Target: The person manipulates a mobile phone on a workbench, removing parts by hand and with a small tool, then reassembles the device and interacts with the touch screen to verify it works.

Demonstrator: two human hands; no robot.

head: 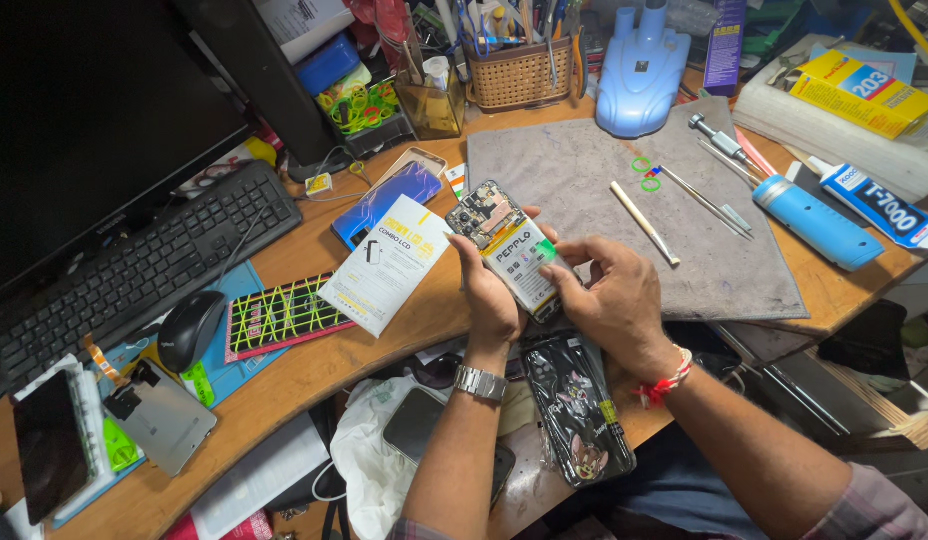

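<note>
So, phone: back-less smartphone with bare circuit board and white battery [506, 247] sat in both my hands, above desk edge, just in front of the grey felt work mat [604, 170], open side up twd me so I could see the internals.
Left hand: left hand [492, 300] wrapped the phone's left edge and underside, thumb up along the side; clasped firm, acting as cradle. Steel watch [481, 383] on that wrist.
Right hand: right hand [616, 296] pinched the phone's right edge, fingertips [567, 250] on the battery by a small green sticker; grasping, not loose. Red-white thread band [667, 380] on wrist.
Why held so: two-hand hold kept the open phone level and off the clutter, I judge.
Mat tools: laid in reach on mat, approx parallel: 1 cream plastic pry stick [644, 222], 2 thin metal tools [706, 203], 1 silver screwdriver [711, 133], 2 small green rings [645, 174].
Other phones: 1 blue glossy one [389, 200] left of mine, 1 dark one [49, 445] far left, 1 silver back cover [162, 412] near it.
Cases: 1 black cartoon-print phone case in clear wrap [576, 405], under my wrists.
Boxes: 1 white flat parts box [386, 264], 1 yellow box [864, 92].
Desk gear: 1 black keyboard [134, 265], 1 black mouse [191, 328], 1 wicker tool basket [519, 72], 1 blue cylinder [816, 220].
</note>
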